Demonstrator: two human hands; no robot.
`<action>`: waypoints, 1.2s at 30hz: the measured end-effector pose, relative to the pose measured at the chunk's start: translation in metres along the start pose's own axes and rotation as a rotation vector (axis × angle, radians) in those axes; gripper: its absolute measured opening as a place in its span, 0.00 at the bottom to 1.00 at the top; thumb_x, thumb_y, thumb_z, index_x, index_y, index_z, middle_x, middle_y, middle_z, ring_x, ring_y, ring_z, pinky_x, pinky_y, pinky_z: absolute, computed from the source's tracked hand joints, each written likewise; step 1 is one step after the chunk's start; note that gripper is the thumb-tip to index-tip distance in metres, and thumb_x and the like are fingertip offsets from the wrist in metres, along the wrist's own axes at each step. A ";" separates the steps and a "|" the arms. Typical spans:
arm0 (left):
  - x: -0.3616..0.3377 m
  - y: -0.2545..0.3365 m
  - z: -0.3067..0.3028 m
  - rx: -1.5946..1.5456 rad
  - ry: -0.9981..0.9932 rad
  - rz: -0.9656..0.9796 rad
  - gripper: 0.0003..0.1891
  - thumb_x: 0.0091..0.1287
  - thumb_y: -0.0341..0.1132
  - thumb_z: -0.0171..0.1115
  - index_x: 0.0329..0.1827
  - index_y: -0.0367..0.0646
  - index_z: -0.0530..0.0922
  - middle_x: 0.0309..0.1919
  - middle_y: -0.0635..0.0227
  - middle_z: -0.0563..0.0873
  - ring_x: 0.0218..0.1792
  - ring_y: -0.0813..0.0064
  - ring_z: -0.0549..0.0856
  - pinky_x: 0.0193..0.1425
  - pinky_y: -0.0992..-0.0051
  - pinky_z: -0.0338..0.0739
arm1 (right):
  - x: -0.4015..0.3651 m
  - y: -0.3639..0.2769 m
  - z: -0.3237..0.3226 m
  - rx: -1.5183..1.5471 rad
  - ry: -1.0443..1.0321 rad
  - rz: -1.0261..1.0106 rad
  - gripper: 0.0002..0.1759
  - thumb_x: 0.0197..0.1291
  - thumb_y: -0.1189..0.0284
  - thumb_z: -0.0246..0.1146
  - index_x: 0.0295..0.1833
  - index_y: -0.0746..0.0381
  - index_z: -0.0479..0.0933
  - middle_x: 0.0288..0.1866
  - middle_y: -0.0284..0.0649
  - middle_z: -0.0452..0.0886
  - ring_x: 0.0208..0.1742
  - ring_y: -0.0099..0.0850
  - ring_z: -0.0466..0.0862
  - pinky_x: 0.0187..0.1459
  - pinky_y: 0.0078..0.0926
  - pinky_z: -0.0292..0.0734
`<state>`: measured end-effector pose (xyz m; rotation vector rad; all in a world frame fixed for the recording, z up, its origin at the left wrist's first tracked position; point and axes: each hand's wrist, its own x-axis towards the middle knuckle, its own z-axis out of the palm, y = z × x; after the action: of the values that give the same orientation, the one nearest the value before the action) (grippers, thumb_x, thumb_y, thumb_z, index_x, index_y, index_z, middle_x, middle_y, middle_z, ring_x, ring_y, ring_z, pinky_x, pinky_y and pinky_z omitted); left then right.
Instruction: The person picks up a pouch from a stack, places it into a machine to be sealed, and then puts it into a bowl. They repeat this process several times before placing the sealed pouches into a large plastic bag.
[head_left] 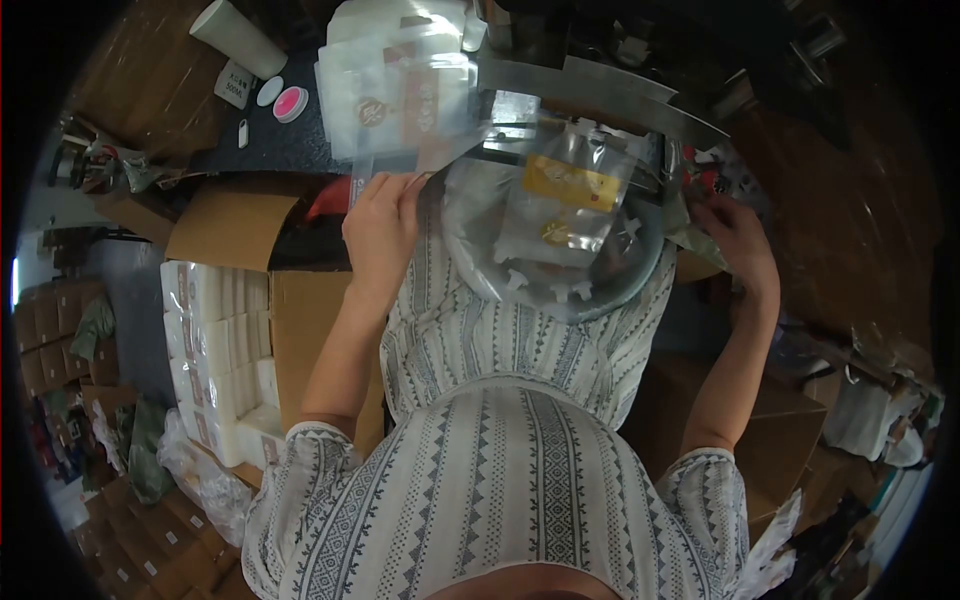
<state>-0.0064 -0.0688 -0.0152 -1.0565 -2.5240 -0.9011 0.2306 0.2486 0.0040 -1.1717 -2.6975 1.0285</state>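
At the far left, a white cup (pixel 238 38) and a pink tub (pixel 290 104) stand on the dark table (pixel 275 145), beyond an open cardboard box (pixel 222 222). The left hand (pixel 380 225) has thumb and fingers pinched on the edge of some clear film (pixel 455 152). A light hold close to the edge suits it best, I'd judge, since thin plastic creases under a hard squeeze (and clings to its neighbours). Lifting one layer at a time, without tugging, should spare the pile of bags (pixel 392 100) just beyond.

The film looks thin, shiny and see-through, blurred where it runs off to the right from the fingers, so its far end is hard to make out. The bags in the pile are cloudier, with brownish print. Right of them, a clear bag (pixel 568 215) with a yellow band near its top and a small yellow mark lower down overlaps a round, clear-looking bowl (pixel 455 225) over the lap. Small white pieces (pixel 572 292) show near the bowl's lower edge.

The right hand (pixel 738 238) is beside a dull green packet (pixel 690 225), fingers curled; whether they grasp it, I cannot tell.
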 end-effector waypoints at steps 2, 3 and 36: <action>-0.002 0.011 -0.002 -0.042 -0.042 0.009 0.04 0.62 0.30 0.61 0.36 0.40 0.81 0.30 0.60 0.79 0.30 0.55 0.80 0.33 0.66 0.74 | 0.001 0.007 0.002 0.291 -0.089 -0.037 0.12 0.60 0.68 0.64 0.43 0.66 0.78 0.33 0.37 0.82 0.33 0.22 0.76 0.37 0.21 0.71; -0.002 0.013 -0.001 -0.043 -0.041 0.011 0.04 0.62 0.30 0.61 0.36 0.40 0.81 0.30 0.60 0.79 0.30 0.55 0.80 0.33 0.66 0.74 | 0.001 0.007 0.001 0.291 -0.087 -0.037 0.12 0.60 0.68 0.64 0.43 0.66 0.78 0.33 0.37 0.82 0.33 0.22 0.76 0.37 0.21 0.71; 0.034 0.060 0.076 -1.055 -0.729 -0.578 0.15 0.68 0.37 0.60 0.40 0.30 0.81 0.32 0.63 0.84 0.29 0.80 0.83 0.30 0.81 0.75 | -0.016 -0.059 0.023 0.148 0.188 -0.190 0.14 0.61 0.73 0.62 0.52 0.63 0.77 0.51 0.47 0.80 0.51 0.34 0.81 0.48 0.25 0.73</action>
<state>0.0124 0.0312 -0.0319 -0.9747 -2.9793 -2.6061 0.1981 0.1962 0.0240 -0.9170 -2.4830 1.0144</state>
